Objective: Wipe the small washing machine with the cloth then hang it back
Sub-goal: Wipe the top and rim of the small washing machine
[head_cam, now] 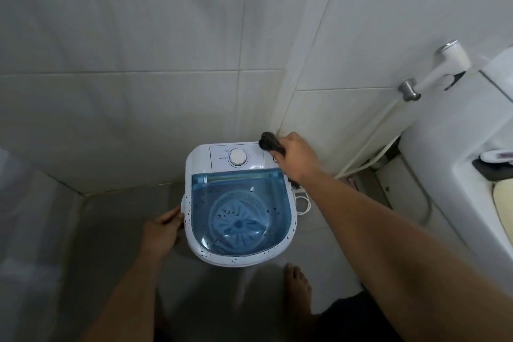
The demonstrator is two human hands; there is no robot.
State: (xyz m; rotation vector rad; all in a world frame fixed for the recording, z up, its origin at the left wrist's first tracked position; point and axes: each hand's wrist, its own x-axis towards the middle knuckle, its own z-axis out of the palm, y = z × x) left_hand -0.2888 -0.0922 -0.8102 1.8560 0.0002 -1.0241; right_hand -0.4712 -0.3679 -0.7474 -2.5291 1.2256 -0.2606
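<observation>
The small washing machine (219, 159) stands on the floor in the wall corner. It is white with dark speckles on its rim, a see-through blue lid (241, 211) and a round white dial (237, 158) on the rear panel. My right hand (293, 155) is closed around a bunched dark cloth (271, 143), which rests on the panel's rear right corner. My left hand (163, 228) grips the machine's left side near the handle.
Tiled walls meet just behind the machine. A white hose and a hand sprayer (441, 69) hang on the right wall. A toilet (458, 147) fills the right side. A white cord (302, 203) lies by the machine. My bare foot (298, 286) stands in front.
</observation>
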